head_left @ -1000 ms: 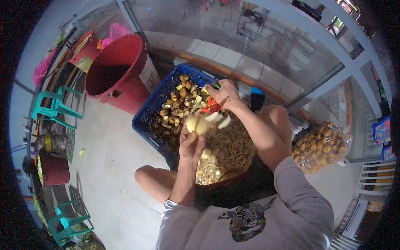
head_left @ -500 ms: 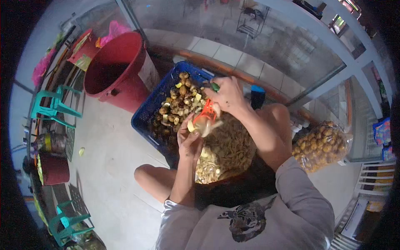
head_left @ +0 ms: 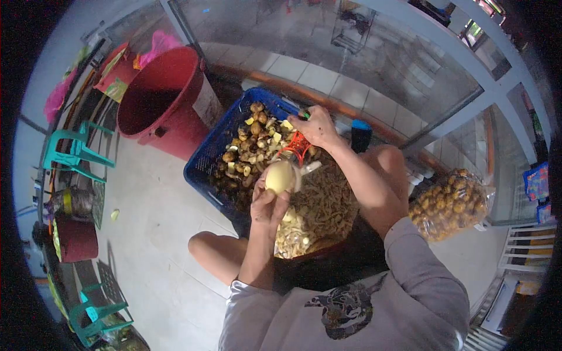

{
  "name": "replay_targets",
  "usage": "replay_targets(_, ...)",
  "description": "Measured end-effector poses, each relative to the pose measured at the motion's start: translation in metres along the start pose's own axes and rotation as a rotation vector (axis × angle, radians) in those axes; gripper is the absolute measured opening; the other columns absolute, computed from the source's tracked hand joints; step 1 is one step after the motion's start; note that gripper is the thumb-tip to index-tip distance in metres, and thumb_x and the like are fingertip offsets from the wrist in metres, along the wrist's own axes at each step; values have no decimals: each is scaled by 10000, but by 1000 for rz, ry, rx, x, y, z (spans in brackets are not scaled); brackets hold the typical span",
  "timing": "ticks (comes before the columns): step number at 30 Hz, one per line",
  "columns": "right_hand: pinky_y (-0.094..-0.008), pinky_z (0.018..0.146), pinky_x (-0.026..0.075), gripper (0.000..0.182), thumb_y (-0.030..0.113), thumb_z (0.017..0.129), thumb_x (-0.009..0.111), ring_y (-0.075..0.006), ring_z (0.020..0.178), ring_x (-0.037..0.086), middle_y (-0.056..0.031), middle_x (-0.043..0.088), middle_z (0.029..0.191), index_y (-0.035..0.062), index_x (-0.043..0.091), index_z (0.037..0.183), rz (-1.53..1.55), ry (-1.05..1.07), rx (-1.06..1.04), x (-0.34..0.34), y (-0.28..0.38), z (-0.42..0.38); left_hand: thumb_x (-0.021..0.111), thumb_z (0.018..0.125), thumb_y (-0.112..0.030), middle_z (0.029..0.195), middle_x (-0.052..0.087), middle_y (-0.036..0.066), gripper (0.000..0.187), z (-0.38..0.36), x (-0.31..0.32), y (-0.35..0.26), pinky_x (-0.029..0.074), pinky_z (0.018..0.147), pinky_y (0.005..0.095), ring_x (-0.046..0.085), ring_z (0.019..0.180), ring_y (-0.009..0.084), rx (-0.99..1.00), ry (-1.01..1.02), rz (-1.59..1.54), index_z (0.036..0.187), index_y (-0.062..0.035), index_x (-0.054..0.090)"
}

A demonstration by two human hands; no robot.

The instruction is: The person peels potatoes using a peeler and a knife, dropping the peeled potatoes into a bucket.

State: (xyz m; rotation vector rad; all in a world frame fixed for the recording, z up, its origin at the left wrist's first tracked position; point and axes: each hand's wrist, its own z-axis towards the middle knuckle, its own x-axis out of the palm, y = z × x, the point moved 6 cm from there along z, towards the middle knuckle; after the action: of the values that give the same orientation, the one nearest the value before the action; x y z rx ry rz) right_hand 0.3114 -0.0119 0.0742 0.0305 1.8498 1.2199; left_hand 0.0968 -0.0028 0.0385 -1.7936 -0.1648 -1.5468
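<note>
My left hand [head_left: 269, 205] holds a pale, peeled potato [head_left: 280, 176] up over the pile of peelings. My right hand [head_left: 318, 127] is closed round the green handle of an orange peeler [head_left: 297, 146], whose frame is just above the potato. A pale strip hangs beside the potato. Past my left hand, a blue crate [head_left: 202, 184] contains brown potatoes and pale pieces. Nearer my lap, a container holds a heap of peelings [head_left: 331, 205].
A big red bin [head_left: 193, 111] stands left of the crate. Teal stools [head_left: 73, 149] are at the far left. A clear bag of potatoes [head_left: 451, 205] lies at the right. Beside my knee is a dark cup with a blue rim [head_left: 360, 136]. A glass partition runs behind.
The peeler in my right hand has moved up and away from the potato. My left hand has turned slightly, and more of the potato's pale surface shows.
</note>
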Motion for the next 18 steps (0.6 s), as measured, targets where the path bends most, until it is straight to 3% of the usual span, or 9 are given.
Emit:
replay_targets(4,-437,731,511,423,403,756,717,-333,817,684,-212,684,823,15,682,921,42,-50,-38,-3,17,-14,789,671,-80,1222,576,123,725,0,2,0,410,1048,430,555,1156,264,-44,7,-135,1303,47,458)
replay_targets(5,-382,579,445,529,454,780,742,-210,582,544,-105,556,593,-23,551,658,167,-138,-139,-7,31,-26,791,663,-74,1216,580,120,739,0,-2,-2,415,1042,421,558,1152,257,-20,-16,-12,1311,45,455)
replay_targets(6,-382,579,445,529,454,780,742,-210,582,544,-105,556,593,-23,551,658,168,-134,-136,-9,35,-32,792,656,-68,1210,585,117,753,0,-4,-5,419,1036,412,560,1148,250,2,-38,114,1318,42,452)
replay_targets(8,-379,597,459,541,462,786,729,-233,601,566,-139,575,623,-46,573,689,-65,-176,-401,-16,55,-42,792,646,-66,1198,592,113,770,0,-2,-5,425,1025,386,566,1135,243,47,-82,164,1326,40,447)
replay_targets(10,-385,596,452,527,458,782,731,-238,590,551,-149,564,614,-27,555,675,-86,-191,-354,-17,41,-26,799,648,-61,1207,590,114,772,0,-5,0,424,1028,368,561,1148,241,15,14,68,1327,38,447)
replay_targets(12,-447,703,510,436,433,751,708,-373,693,664,-212,647,695,3,701,825,-43,-65,-3,-6,1,-2,806,650,-52,1223,582,112,769,-2,-1,4,418,1035,367,556,1156,238,-70,55,-47,1325,36,449)
replay_targets(14,-441,672,501,440,430,751,710,-366,674,661,-220,639,685,-8,684,787,29,-119,-25,-7,9,-9,812,646,-41,1240,568,109,787,-3,-2,4,409,1044,373,545,1170,237,-86,56,-183,1334,32,437)
replay_targets(16,-392,611,451,545,468,779,734,-225,598,542,-133,556,605,-6,497,650,171,-88,-137,-3,23,-23,806,649,-34,1240,558,102,776,-6,-7,3,407,1040,358,539,1172,232,-62,-16,-152,1327,27,434)
replay_targets(18,-389,621,468,502,438,793,724,-238,589,572,-137,570,597,-8,539,654,188,-83,-167,3,23,-24,791,661,-21,1233,558,98,747,-7,-8,-1,416,1022,339,540,1162,225,13,-114,56,1316,23,435)
